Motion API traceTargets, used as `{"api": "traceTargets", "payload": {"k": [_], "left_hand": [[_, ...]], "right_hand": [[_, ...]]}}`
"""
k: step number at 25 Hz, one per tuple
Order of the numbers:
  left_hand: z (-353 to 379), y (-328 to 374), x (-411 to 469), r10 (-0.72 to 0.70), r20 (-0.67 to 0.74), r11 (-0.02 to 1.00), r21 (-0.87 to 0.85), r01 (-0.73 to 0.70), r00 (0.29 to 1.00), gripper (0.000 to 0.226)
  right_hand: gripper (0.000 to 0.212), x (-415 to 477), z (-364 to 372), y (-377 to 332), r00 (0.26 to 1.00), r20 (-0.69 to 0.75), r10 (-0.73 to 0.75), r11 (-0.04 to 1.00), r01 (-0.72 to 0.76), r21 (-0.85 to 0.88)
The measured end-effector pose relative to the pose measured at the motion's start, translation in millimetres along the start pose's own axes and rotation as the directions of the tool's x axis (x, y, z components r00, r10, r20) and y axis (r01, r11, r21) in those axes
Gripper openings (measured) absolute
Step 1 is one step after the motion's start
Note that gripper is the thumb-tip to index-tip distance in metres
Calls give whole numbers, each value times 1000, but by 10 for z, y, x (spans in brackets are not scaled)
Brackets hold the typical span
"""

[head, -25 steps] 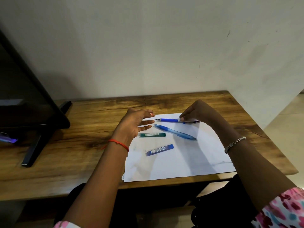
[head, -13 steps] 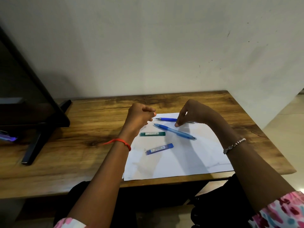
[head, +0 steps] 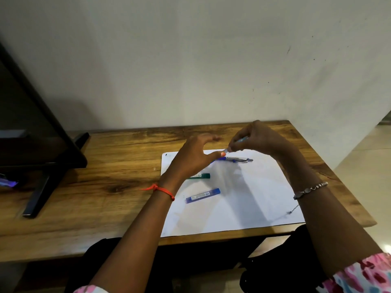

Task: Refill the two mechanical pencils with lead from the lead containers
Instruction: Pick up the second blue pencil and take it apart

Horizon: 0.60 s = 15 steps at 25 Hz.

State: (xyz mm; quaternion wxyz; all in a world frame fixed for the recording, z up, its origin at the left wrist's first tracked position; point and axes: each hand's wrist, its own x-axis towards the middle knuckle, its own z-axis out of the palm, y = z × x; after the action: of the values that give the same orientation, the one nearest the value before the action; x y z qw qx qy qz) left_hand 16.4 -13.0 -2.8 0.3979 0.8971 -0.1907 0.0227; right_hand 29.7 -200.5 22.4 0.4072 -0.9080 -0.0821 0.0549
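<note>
My right hand (head: 260, 138) holds a light blue mechanical pencil (head: 240, 141) raised above the white paper (head: 243, 204), its lower end slanting down to the left. My left hand (head: 190, 157) hovers beside it with fingers spread, the thumb tip right at the pencil's lower end; whether they touch is unclear. A dark blue pencil with a silver clip (head: 234, 159) lies on the paper under the hands. The green lead container (head: 202, 176) is partly hidden by my left hand. The blue lead container (head: 203, 195) lies nearer to me.
A black monitor (head: 31, 132) on its stand (head: 37, 199) fills the left side of the wooden desk (head: 105, 187). The wall rises just behind the desk. The desk's right edge drops to a tiled floor (head: 364, 166).
My right hand has lifted the light blue pencil off the paper. My left hand went from a loose fist to spread fingers next to the pencil's end.
</note>
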Motion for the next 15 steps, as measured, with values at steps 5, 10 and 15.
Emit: {"api": "traceTargets", "payload": {"k": [5,10,15], "left_hand": [[-13,110,5,7,-85,940,-339,-35,996,22],[-103,139,-13,-105,-42,827,-558,64,994,26],[-95,165,-12,-88,-5,794,-604,68,996,27]], "right_hand": [[12,20,63,-90,976,-208,-62,846,162,508],[21,74,116,-120,933,-358,-26,677,280,681],[15,93,133,-126,887,-461,13,647,344,681]]}}
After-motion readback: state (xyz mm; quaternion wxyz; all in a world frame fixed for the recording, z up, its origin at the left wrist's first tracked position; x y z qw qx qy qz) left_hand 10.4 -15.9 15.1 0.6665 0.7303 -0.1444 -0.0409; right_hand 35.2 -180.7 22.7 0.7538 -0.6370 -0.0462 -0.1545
